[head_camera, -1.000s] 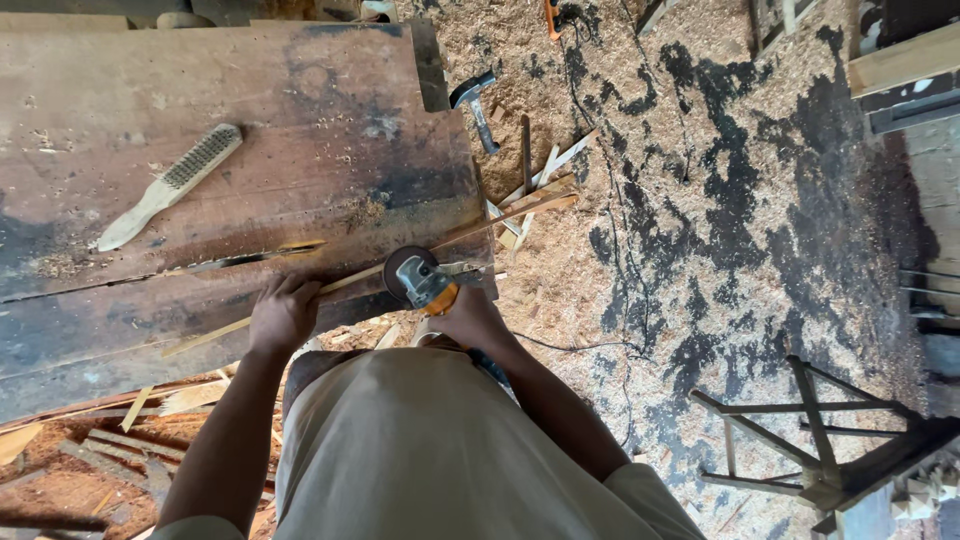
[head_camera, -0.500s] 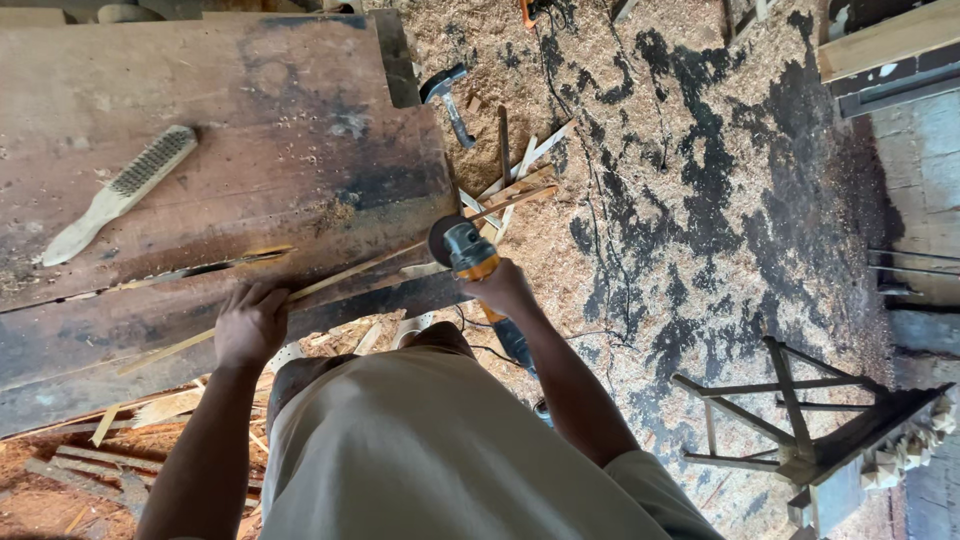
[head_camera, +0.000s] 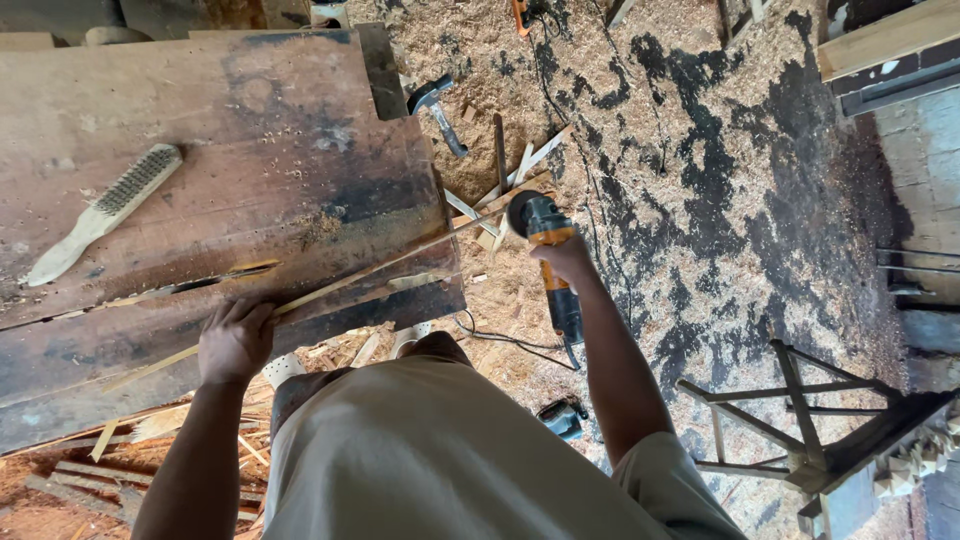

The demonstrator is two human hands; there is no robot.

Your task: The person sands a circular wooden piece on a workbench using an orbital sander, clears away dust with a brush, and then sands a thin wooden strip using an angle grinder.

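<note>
Head view: I'm seeing both hands working a thin wooden strip [head_camera: 330, 285] at the workbench's [head_camera: 200, 130] near edge.

My left hand [head_camera: 236, 338] is pressing flat, fingers spread, on the strip. My right hand [head_camera: 566, 262] is gripping an orange angle grinder [head_camera: 545, 240] closed-fisted, hanging beyond the bench's right edge over sawdust. A wire brush [head_camera: 100, 212] is lying near the left edge; a hammer [head_camera: 435, 108] and offcuts are crowding the floor alongside.

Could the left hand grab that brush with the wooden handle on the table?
Probably yes. The left hand presses the thin wood strip, and the wire brush lies on the same table with nothing between. It must release the strip first.
</note>
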